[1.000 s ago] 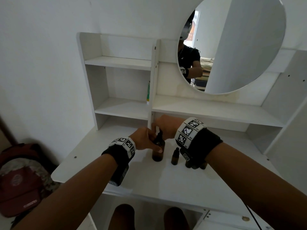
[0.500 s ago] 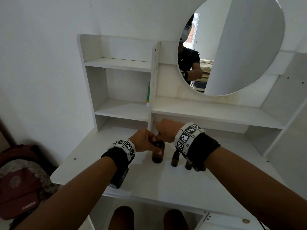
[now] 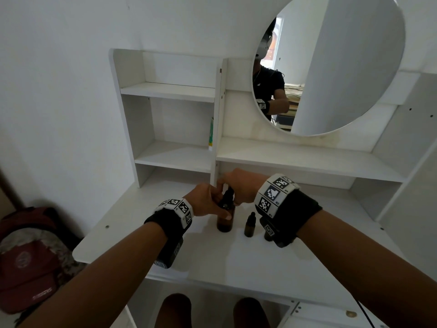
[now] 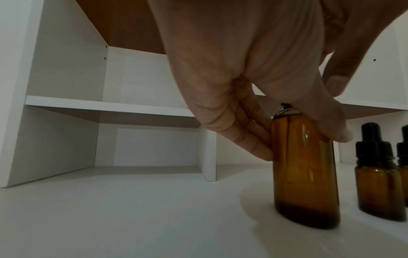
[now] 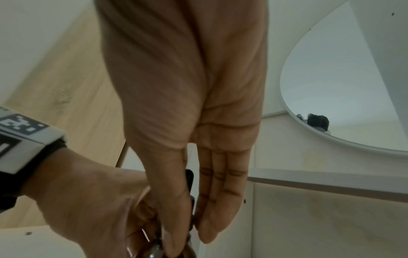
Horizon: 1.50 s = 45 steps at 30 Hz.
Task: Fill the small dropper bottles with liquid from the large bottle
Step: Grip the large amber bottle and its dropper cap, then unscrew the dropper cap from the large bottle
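The large amber bottle (image 3: 225, 220) (image 4: 305, 172) stands upright on the white desk (image 3: 236, 263). My left hand (image 3: 208, 202) (image 4: 264, 111) grips its upper body, thumb on the front. My right hand (image 3: 238, 185) (image 5: 189, 218) pinches the bottle's black dropper cap (image 3: 228, 194) (image 5: 189, 176) from above. Just right of the large bottle stands a small amber dropper bottle (image 3: 250, 224) (image 4: 375, 179) with a black cap. A second small bottle (image 3: 268, 236) (image 4: 404, 167) beside it is mostly hidden by my right wrist band.
White shelving (image 3: 175, 129) rises behind the bottles, with a divider panel (image 3: 218, 129) just beyond my hands. A round mirror (image 3: 343, 67) hangs above the right shelf. A green tube (image 3: 211, 133) leans in the left cubby. A red backpack (image 3: 28, 268) lies on the floor, left.
My right hand sank onto the large bottle's cap half a second ago and has now come up again, so the black cap shows. The left hand's hold is unchanged.
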Each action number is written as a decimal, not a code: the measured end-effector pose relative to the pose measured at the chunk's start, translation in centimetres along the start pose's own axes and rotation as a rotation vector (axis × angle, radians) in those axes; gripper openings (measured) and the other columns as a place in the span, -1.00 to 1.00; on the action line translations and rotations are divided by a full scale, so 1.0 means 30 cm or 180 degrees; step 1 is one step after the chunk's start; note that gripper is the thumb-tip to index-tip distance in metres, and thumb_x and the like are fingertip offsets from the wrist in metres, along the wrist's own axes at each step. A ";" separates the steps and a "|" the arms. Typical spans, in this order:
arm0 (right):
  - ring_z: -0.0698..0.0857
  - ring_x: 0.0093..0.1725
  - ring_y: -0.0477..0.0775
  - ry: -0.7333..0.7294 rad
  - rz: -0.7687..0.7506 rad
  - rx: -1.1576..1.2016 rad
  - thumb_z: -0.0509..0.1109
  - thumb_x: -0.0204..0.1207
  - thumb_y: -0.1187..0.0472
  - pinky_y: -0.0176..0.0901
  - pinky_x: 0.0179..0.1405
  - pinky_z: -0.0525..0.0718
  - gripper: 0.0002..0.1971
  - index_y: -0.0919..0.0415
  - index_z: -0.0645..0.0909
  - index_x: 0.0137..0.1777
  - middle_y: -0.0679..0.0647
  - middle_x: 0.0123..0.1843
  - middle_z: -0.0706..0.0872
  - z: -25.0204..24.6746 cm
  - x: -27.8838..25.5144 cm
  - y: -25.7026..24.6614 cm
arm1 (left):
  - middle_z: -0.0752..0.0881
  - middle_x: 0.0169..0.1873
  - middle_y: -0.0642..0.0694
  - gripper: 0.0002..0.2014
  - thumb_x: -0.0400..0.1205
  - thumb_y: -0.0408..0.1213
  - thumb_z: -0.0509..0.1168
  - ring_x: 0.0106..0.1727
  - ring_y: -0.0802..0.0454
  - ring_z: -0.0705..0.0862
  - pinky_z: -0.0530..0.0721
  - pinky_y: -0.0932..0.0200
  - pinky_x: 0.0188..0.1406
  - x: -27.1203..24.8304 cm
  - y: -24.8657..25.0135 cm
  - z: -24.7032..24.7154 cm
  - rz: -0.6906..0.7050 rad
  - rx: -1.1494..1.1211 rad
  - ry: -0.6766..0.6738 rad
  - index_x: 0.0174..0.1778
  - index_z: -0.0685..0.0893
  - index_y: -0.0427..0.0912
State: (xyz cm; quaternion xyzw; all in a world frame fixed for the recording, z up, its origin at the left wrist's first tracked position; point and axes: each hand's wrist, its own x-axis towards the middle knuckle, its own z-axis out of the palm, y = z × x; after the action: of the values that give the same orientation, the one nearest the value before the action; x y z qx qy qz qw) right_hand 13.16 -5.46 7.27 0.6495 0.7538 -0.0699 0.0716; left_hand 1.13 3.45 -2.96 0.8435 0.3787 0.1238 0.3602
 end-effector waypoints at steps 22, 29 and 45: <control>0.51 -0.27 0.02 -0.0258 0.0578 0.0031 0.23 0.64 0.26 -0.25 -0.37 0.44 -0.83 0.17 0.42 -0.21 0.09 -0.07 0.49 0.161 -0.106 0.029 | 0.86 -0.12 -0.05 -0.58 0.30 -0.13 0.69 -0.07 0.04 0.82 0.78 0.09 0.12 -0.022 0.010 -0.002 0.0013 0.0030 0.0018 0.02 0.83 -0.19; 0.67 -0.12 0.08 -0.0364 0.0182 0.0277 0.22 0.65 0.24 -0.26 -0.24 0.61 -0.77 0.31 0.65 0.16 0.21 0.11 0.72 0.174 -0.115 -0.026 | 0.80 -0.03 -0.02 -0.58 0.40 -0.16 0.63 0.01 0.04 0.77 0.73 0.07 0.18 -0.027 0.014 -0.005 0.0123 0.0219 -0.0076 0.14 0.76 -0.19; 0.69 -0.16 0.14 0.0320 0.0245 0.0637 0.42 0.55 0.04 -0.09 -0.18 0.70 -0.74 0.24 0.65 0.03 0.18 -0.04 0.66 0.287 -0.122 -0.022 | 0.75 -0.17 0.02 -0.73 0.37 -0.35 0.65 -0.13 0.10 0.72 0.65 0.30 -0.08 -0.194 -0.035 0.083 0.0024 0.0110 -0.0226 -0.07 0.77 -0.12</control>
State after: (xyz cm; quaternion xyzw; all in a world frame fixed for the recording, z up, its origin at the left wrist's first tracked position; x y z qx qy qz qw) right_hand 13.19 -10.80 -0.44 0.6845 0.7201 -0.1094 -0.0288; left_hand -2.23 -1.59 -5.09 0.8549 0.3646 0.0885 0.3584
